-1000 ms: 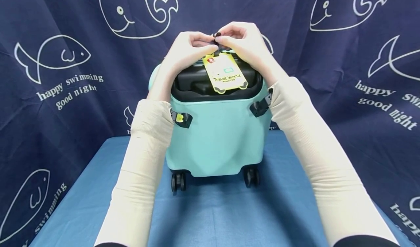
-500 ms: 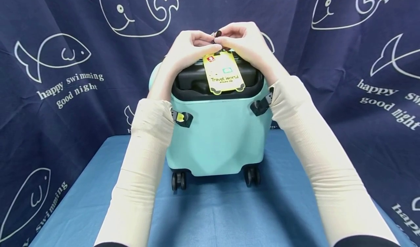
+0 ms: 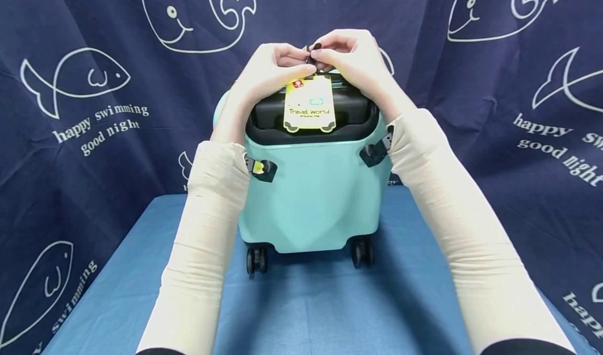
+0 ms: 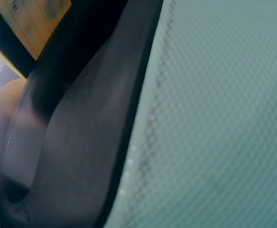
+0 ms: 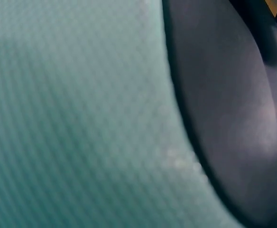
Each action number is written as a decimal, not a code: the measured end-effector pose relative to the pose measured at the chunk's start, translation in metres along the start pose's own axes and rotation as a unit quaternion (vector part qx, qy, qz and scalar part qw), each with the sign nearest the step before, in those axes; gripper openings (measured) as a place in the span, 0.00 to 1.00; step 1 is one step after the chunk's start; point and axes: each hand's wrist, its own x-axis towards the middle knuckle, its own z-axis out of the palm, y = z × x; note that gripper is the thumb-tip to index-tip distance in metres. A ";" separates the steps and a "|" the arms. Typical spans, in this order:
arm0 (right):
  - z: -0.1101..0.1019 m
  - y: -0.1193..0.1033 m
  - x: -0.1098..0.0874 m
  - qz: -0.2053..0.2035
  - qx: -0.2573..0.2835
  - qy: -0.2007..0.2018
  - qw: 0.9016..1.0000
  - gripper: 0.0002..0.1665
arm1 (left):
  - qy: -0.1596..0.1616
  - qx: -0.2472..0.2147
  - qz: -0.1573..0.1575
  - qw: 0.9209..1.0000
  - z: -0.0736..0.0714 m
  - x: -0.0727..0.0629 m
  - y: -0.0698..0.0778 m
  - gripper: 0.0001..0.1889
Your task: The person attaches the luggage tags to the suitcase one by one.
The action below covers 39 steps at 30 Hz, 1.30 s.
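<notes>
A mint-green suitcase (image 3: 311,198) stands upright on its wheels, with a black panel across its top. Over that panel hangs a yellow luggage tag (image 3: 308,103) printed "Travel World". My left hand (image 3: 270,69) pinches the tag's thin black strap (image 3: 317,46) between thumb and fingers. From the other side, my right hand (image 3: 360,56) pinches the same strap near its tip. Fingers partly hide the strap, so I cannot tell whether it is fastened. In the left wrist view, the lined side of the tag (image 4: 39,23) shows beside a blurred finger.
Black strap tabs (image 3: 265,170) stick out from the suitcase's front, beside both sleeves. Below the suitcase spreads a blue cloth-covered table (image 3: 301,308). Navy curtains (image 3: 400,9) with white whale and fish drawings hang behind and at the sides.
The luggage tag has swung left and now hangs nearly straight. The strap's tip stands up more between my fingers. Both hands stay almost in place, and the suitcase has not moved.
</notes>
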 end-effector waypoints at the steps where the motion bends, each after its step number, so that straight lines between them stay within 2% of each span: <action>1: 0.000 0.000 0.000 0.001 0.004 0.000 1.000 0.05 | -0.001 0.001 -0.002 1.000 0.000 0.000 0.000 0.23; 8: 0.000 0.000 0.001 0.005 -0.011 0.007 1.000 0.05 | -0.004 0.009 -0.008 1.000 0.001 0.002 0.000 0.23; 18: 0.000 -0.001 0.002 0.023 0.024 0.016 0.999 0.04 | -0.008 0.026 -0.004 1.000 0.000 0.000 0.002 0.23; 27: 0.001 -0.001 0.002 0.024 0.025 0.016 0.999 0.08 | -0.009 0.034 -0.010 0.999 0.000 0.001 0.002 0.24; 35: 0.001 -0.002 0.001 0.020 0.009 -0.005 1.000 0.04 | -0.001 0.076 -0.022 0.997 -0.001 0.002 0.001 0.23; 39: 0.000 -0.002 0.000 0.022 -0.003 -0.014 1.000 0.04 | -0.004 0.076 -0.015 0.997 -0.001 0.002 0.000 0.23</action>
